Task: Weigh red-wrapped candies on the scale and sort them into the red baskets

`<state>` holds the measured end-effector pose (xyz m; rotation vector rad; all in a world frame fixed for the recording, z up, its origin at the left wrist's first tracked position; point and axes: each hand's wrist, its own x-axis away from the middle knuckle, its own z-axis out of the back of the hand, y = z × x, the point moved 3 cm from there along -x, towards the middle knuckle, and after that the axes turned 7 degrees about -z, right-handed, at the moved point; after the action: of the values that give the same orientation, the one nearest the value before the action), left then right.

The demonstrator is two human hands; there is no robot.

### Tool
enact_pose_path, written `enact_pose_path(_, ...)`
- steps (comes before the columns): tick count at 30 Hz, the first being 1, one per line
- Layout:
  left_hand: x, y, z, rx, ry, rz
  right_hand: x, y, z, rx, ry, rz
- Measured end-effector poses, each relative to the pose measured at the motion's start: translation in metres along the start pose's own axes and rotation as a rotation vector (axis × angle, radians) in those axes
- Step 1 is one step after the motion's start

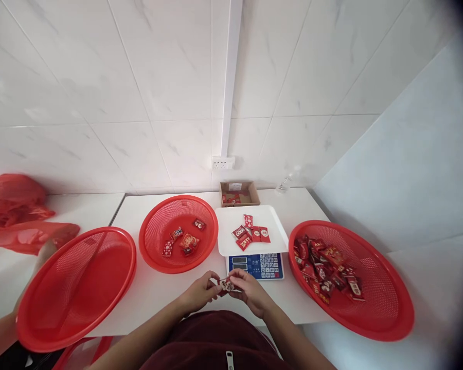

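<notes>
Close to my body, my left hand (pixel 200 293) and my right hand (pixel 250 290) pinch a small red snack packet (pixel 226 286) between them, its pale printed face turned up. Just beyond it stands a digital scale (pixel 256 266) with a blue keypad. Several red packets (pixel 242 237) lie on the scale's white pan (pixel 273 246). To the left, a red basket (pixel 148 257) holds several more packets (pixel 189 241). A larger red basket (pixel 399 308) at the right contains a heap of red packets (pixel 327 270).
Another red basket (pixel 88 282) stands at far left, before a co-worker's arm (pixel 27 293). Red plastic bags (pixel 15 200) lie behind it. A cardboard box (pixel 239 187) with packets and a clear plastic item (pixel 284 183) sit by the tiled wall, below a socket (pixel 223 163).
</notes>
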<state>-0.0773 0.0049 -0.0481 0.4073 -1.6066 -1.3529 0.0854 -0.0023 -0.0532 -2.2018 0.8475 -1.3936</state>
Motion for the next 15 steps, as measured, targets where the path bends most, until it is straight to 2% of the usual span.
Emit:
enact_pose_path(3,0.002,-0.014,0.009,0.012,0.048,0.07,-0.002,-0.004,0.012,-0.168,0.033,0.002)
enact_pose_path(6,0.004,-0.027,0.021,0.203,0.147,0.192,-0.002,-0.009,0.023,-0.318,0.055,0.009)
enact_pose_path(9,0.004,-0.033,0.031,0.609,0.303,0.309,-0.001,-0.013,0.03,-0.403,0.093,-0.033)
enact_pose_path(11,0.001,-0.034,0.037,0.851,0.43,0.338,-0.002,-0.014,0.032,-0.406,0.094,-0.075)
enact_pose_path(13,-0.001,-0.034,0.047,0.984,0.564,0.332,-0.004,-0.016,0.032,-0.391,0.08,-0.085)
enact_pose_path(15,0.001,-0.035,0.059,1.021,0.693,0.328,-0.007,-0.016,0.033,-0.377,0.073,-0.074)
